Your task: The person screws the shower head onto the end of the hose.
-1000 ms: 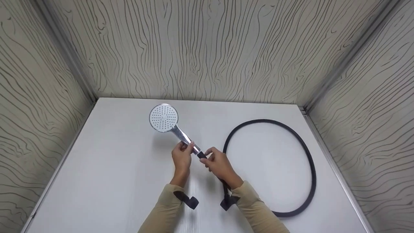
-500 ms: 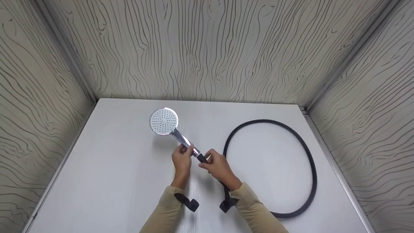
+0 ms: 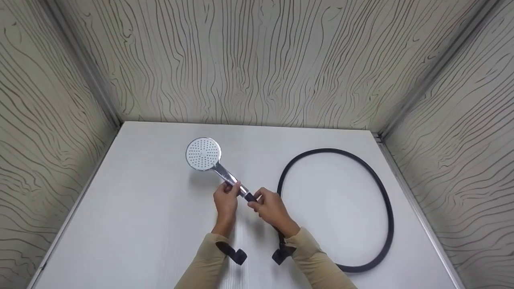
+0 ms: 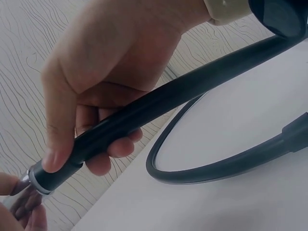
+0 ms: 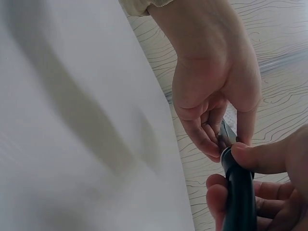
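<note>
A hand shower [image 3: 203, 154] with a round, pale, dotted face and chrome handle is held up above the white table, tilted toward the upper left. My left hand [image 3: 226, 200] pinches the lower part of its chrome handle [image 3: 225, 174]. Thumb and fingers of my right hand [image 3: 273, 208] grip the black end of a shower hose [image 4: 159, 108], right at the handle's bottom. In the right wrist view, the hose end and the handle meet in line at a pale ring, with my left hand [image 5: 207, 72] behind and my right hand [image 5: 288, 159] in front.
From my right hand the black hose runs down and lies in a wide loop [image 3: 388, 208] on the right of the white table [image 3: 120, 216]. Its thicker other end [image 4: 296, 134] shows in the left wrist view. Wood-patterned panels [image 3: 249, 64] enclose the back and sides.
The hand shower has come down slightly toward me, with both hands shifting a little the same way. My right fingers have shifted slightly on the hose end.
</note>
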The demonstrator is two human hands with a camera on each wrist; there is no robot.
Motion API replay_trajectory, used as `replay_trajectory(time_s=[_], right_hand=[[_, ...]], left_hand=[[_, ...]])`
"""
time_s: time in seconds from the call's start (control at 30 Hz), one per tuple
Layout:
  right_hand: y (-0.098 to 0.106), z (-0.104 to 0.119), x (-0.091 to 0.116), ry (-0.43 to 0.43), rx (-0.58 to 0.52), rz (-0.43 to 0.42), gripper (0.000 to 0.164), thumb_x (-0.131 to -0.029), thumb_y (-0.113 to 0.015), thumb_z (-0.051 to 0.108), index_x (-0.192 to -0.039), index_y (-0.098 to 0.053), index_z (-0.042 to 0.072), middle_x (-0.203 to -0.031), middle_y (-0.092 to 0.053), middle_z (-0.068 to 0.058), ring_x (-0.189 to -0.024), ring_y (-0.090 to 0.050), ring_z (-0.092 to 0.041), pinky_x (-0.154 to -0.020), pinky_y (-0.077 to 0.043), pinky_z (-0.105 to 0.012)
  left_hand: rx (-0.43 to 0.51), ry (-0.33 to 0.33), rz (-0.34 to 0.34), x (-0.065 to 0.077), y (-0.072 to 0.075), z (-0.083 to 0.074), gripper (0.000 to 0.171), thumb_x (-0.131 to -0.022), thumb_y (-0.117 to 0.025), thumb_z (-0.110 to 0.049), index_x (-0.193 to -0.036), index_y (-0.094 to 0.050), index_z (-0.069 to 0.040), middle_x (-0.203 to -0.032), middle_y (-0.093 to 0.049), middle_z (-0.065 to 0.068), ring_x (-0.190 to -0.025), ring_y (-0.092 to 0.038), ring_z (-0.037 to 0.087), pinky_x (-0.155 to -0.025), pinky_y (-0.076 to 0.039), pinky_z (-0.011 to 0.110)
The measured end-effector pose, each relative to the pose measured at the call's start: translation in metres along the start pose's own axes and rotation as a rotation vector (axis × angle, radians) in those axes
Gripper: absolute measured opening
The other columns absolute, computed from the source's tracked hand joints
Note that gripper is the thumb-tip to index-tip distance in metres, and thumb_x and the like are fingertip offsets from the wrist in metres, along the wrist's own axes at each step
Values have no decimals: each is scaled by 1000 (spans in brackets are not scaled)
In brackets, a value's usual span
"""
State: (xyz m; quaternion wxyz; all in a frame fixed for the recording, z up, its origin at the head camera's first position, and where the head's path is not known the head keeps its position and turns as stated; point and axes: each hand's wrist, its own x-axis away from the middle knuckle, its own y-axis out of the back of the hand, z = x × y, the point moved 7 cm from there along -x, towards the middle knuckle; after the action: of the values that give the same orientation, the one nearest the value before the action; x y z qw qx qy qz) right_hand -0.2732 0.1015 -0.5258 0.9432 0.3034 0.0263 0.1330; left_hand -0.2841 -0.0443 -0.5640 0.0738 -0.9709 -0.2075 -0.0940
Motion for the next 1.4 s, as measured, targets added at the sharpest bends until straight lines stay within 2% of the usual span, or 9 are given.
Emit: replay_trajectory(time_s=[0.13,0.27,0.4,0.5,0.73,0.87,1.03,1.23,1.4], right_hand=[[-2,0,-1,7,36,16,11,-93,-63,14,-94,-65,3,-68,-63,-1,-55,-54,-7,-49,-43,-21],[-7,-3,-3,5,68,57,17,-97,-56,14,-93,-66,2,-68,-61,1,-56,-53,-7,-50,-42,-21],[-11,-5,-3,-2,70,91,20,-99,-53,15,-93,-66,0,-69,-59,2,-57,-51,-8,-51,-41,-22],[-11,-6,-3,-9,55,96,19,-98,-55,17,-97,-67,1,-70,-59,2,-58,-52,-9,-52,-42,-23],[-9,-8,-6,-46,25,74,19,-91,-68,20,-101,-67,3,-71,-59,1,-60,-53,-10,-54,-44,-25],[-5,-10,-6,-56,-16,46,26,-88,-72,19,-106,-61,2,-70,-59,0,-58,-54,-10,-53,-44,-25],[-2,-8,-5,-41,-29,16,27,-87,-73,19,-103,-56,4,-71,-60,-2,-56,-54,-9,-52,-44,-25],[0,-5,-5,-29,-2,-26,22,-87,-73,17,-98,-60,4,-81,-63,-5,-58,-55,-9,-53,-47,-23],[-2,-2,-6,-9,12,-37,16,-90,-67,14,-99,-63,1,-80,-65,-6,-58,-55,-8,-51,-45,-22]], left_hand=[[-8,5,12,2,1,0,35,-94,-64,-16,-121,-58,6,-110,-69,21,-105,-69,31,-103,-46,50],[-7,19,17,2,1,2,36,-94,-64,-16,-122,-58,5,-111,-69,19,-107,-69,31,-104,-45,50],[2,17,-2,1,3,2,36,-93,-65,-15,-121,-59,6,-109,-69,21,-102,-70,29,-101,-48,48],[-3,11,-18,1,3,2,34,-93,-66,-15,-118,-60,7,-106,-70,21,-97,-71,27,-96,-51,45],[-13,-12,-29,1,2,-3,32,-93,-66,-16,-116,-61,5,-103,-70,19,-94,-70,24,-94,-51,44],[1,-26,-31,1,1,-4,30,-92,-67,-15,-114,-62,5,-100,-70,18,-88,-70,20,-90,-52,42],[11,-19,-21,0,0,-3,30,-92,-66,-14,-115,-61,4,-101,-70,16,-90,-70,19,-93,-52,43],[15,-16,-23,-2,-1,-2,30,-92,-66,-14,-116,-61,3,-103,-71,18,-94,-70,22,-95,-51,44],[18,-16,-21,-1,-1,-3,30,-92,-66,-14,-116,-61,4,-104,-70,18,-95,-69,22,-97,-50,46]])
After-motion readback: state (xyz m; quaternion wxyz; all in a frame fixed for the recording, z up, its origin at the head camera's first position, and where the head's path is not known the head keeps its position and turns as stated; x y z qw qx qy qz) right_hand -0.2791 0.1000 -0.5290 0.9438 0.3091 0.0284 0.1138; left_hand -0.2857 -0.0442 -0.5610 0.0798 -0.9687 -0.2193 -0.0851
